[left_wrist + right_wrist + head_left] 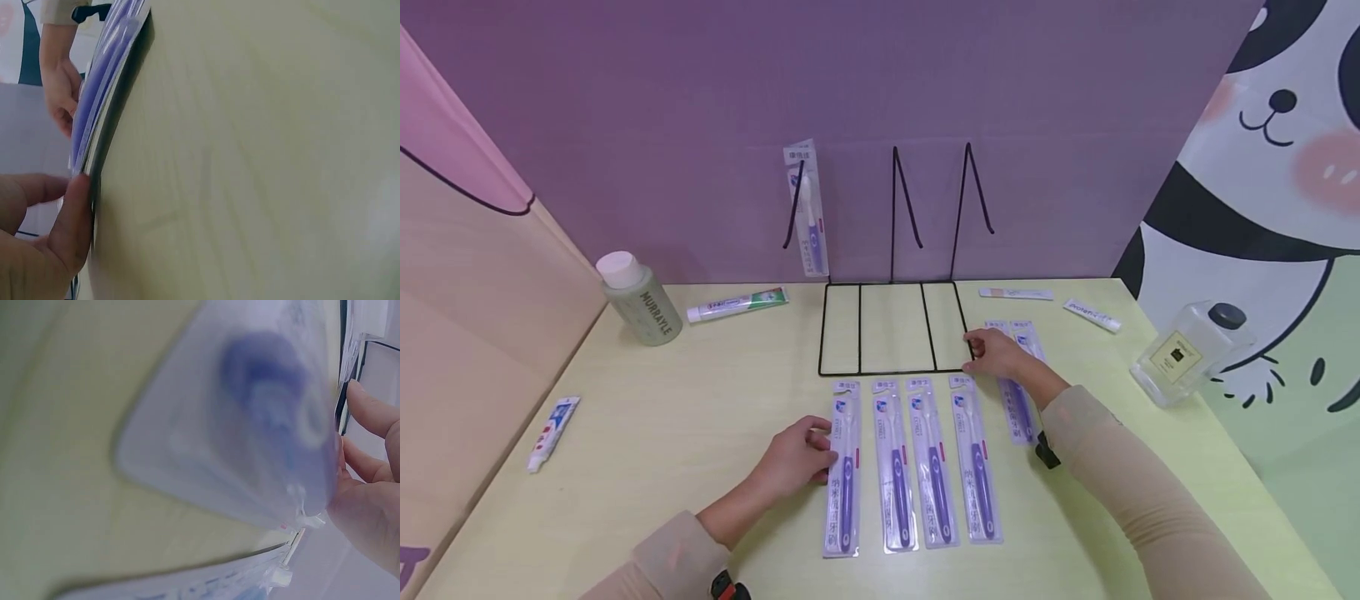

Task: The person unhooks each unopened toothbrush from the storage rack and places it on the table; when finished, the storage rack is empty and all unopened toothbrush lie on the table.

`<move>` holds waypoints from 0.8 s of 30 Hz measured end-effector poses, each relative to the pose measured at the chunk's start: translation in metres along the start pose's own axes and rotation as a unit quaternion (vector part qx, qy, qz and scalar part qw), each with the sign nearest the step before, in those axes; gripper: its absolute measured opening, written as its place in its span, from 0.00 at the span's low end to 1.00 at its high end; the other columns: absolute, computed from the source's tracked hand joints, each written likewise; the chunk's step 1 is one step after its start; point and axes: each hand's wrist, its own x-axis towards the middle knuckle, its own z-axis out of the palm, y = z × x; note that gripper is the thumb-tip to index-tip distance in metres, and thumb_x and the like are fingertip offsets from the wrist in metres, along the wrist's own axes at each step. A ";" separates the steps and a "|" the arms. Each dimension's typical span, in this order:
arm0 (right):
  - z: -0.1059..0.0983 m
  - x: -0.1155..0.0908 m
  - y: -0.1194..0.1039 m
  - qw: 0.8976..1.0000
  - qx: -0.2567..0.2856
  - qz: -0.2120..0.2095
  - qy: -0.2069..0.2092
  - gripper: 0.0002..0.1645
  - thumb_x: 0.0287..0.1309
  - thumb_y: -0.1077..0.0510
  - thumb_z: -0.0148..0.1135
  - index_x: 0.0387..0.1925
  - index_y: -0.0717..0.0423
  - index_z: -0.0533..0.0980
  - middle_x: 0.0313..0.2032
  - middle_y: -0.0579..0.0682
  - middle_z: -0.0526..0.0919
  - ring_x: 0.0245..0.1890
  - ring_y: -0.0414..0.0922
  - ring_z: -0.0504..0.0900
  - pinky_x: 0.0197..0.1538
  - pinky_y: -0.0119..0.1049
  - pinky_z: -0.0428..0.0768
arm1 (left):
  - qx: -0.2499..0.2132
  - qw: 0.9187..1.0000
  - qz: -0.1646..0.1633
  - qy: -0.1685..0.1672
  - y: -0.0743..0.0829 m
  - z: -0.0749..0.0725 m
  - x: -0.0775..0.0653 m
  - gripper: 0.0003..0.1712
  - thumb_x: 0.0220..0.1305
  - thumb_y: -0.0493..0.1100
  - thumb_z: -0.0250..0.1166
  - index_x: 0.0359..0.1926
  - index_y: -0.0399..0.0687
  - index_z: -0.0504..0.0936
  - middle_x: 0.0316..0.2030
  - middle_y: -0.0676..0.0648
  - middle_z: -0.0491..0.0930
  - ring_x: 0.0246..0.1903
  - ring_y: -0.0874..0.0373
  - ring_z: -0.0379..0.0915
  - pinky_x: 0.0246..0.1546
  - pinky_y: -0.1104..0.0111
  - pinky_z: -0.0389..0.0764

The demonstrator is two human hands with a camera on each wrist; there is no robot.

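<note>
- Left fingers [812, 442]: bent, nearly closed, appearing to pinch the left long edge of the leftmost toothbrush pack [847, 500], which lies immediately to their right on the bench [625, 508].
- Right fingers [988, 346]: bent and partly closed at the right wire of the rack [891, 372]; whether they clamp it cannot be told.
- Step in hand, as judged: take up the pack while the right fingers steady the rack.
- Raise the pinched edge first to free the flat backing. Hold by the margin; avoid squeezing the blister.
- Keep the header end, ahead of the left fingers, uncovered.
- Lift before any sideways travel: three neighbouring packs [935, 492] lie to the right of the left fingers, separated by narrow gaps.
- Raise the header over the rack's front wire, just beyond the pack tops.
- Keep the right forearm high: two further packs [1017, 408] lie beside and partly beneath it.
- Ahead of both sets of fingers, the left hook [793, 204] carries a hung pack [813, 229]; the middle hook [907, 198] and right hook [981, 187] are bare. Treat the tips as snag points.
- Widest open room: left of the left fingers, up to the tube [553, 433] near the bench's left edge.
- Far right of the right fingers, a clear bottle [1176, 354] occupies the bench edge; keep the elbow inboard.
</note>
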 end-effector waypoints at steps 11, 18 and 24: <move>-0.001 -0.003 -0.003 1.000 0.001 -0.006 0.006 0.38 0.48 0.61 0.68 0.60 0.66 0.63 0.42 0.54 0.71 0.42 0.48 0.68 0.49 0.42 0.67 | -0.028 0.997 0.064 0.025 0.017 -0.042 0.041 0.22 0.56 0.34 0.63 0.52 0.35 0.69 0.40 0.41 0.74 0.33 0.50 0.75 0.28 0.65 0.78; 0.000 -0.003 -0.003 1.000 0.007 -0.007 0.005 0.37 0.48 0.61 0.67 0.59 0.65 0.64 0.41 0.53 0.71 0.41 0.47 0.68 0.48 0.41 0.67 | -0.096 0.964 0.181 0.171 0.059 -0.085 0.101 0.20 0.59 0.33 0.60 0.52 0.36 0.69 0.48 0.41 0.72 0.43 0.51 0.73 0.35 0.69 0.76; 0.002 -0.001 -0.003 1.000 0.014 -0.002 0.000 0.37 0.49 0.61 0.67 0.60 0.64 0.63 0.41 0.52 0.69 0.40 0.47 0.66 0.44 0.40 0.66 | -0.093 0.924 0.259 0.267 0.094 -0.113 0.143 0.16 0.60 0.33 0.58 0.50 0.37 0.69 0.47 0.43 0.72 0.47 0.55 0.69 0.45 0.69 0.70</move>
